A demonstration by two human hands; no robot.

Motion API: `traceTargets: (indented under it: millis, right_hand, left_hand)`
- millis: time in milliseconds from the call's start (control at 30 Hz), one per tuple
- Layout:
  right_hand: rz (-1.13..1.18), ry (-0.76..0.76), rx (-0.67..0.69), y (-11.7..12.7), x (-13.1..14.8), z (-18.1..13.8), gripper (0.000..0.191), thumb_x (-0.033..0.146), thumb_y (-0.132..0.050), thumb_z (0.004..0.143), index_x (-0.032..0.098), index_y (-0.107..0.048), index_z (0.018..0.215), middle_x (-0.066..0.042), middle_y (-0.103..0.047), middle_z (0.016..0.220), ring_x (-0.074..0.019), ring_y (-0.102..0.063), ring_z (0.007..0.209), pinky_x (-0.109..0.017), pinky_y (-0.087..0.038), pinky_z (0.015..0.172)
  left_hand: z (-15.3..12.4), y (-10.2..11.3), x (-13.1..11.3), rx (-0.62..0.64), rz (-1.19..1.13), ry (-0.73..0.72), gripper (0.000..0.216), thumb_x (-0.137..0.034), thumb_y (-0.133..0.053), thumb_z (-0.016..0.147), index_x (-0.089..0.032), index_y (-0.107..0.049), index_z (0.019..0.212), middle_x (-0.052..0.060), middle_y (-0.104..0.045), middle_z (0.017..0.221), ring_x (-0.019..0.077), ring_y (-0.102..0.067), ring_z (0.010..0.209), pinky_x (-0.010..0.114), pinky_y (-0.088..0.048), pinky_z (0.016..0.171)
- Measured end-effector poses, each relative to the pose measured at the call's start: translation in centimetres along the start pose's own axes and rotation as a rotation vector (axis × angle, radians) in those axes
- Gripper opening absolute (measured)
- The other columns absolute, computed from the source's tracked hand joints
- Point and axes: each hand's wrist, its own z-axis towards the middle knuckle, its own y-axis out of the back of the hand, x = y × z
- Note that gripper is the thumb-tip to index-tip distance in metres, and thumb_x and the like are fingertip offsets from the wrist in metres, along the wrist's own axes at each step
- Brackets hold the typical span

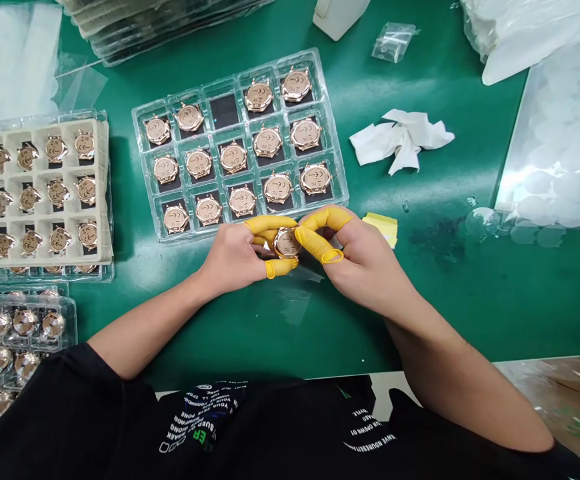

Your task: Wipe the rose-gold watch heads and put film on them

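Observation:
My left hand, in yellow finger cots, is closed around a rose-gold watch case with its engraved back facing up. My right hand, also wearing yellow finger cots, is bent in a pinch with its fingertips on the right edge of the same watch case. Whether a thin film sits between those fingertips cannot be made out. Just beyond both hands lies a clear plastic tray of similar watch cases, back up on black pads. One compartment in its far row shows only a black pad.
A beige tray of watch cases is stacked at left, above another clear tray. White wipes, a small plastic bag and a yellow pad lie to the right. Clear round films rest farther right. Stacked trays stand behind.

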Motion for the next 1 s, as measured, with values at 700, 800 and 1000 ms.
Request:
traceTargets:
  millis: [700, 800, 1000]
  right_hand:
    - [0.014, 0.003, -0.024, -0.11, -0.09, 0.20, 0.014, 0.039, -0.062, 0.097, 0.026, -0.063, 0.090, -0.005, -0.070, 0.091, -0.0238, -0.061, 0.088, -0.039, -0.047, 0.076]
    - [0.021, -0.003, -0.016, 0.00, 0.00, 0.17, 0.017, 0.042, -0.063, 0.097, 0.026, -0.063, 0.091, -0.006, -0.070, 0.091, -0.0238, -0.061, 0.088, -0.039, -0.047, 0.076]
    - [0.046, -0.008, -0.018, -0.40, 0.20, 0.40, 0.030, 0.053, -0.065, 0.097, 0.025, -0.064, 0.088, -0.005, -0.070, 0.090, -0.0224, -0.062, 0.085, -0.038, -0.048, 0.076]
  left_hand:
    - [0.02, 0.01, 0.27, -0.001, 0.034, -0.018, 0.057, -0.026, -0.091, 0.070, -0.020, -0.079, 0.125, 0.002, -0.083, 0.095, 0.0154, -0.077, 0.076, 0.028, -0.069, 0.076]
    - [0.04, 0.03, 0.32, 0.007, 0.026, -0.021, 0.056, -0.026, -0.090, 0.070, -0.020, -0.079, 0.125, 0.002, -0.084, 0.096, 0.0155, -0.078, 0.077, 0.028, -0.069, 0.077]
    - [0.04, -0.04, 0.25, 0.014, -0.005, -0.017, 0.055, -0.026, -0.089, 0.071, -0.020, -0.078, 0.124, 0.001, -0.084, 0.096, 0.0144, -0.078, 0.076, 0.027, -0.070, 0.078]
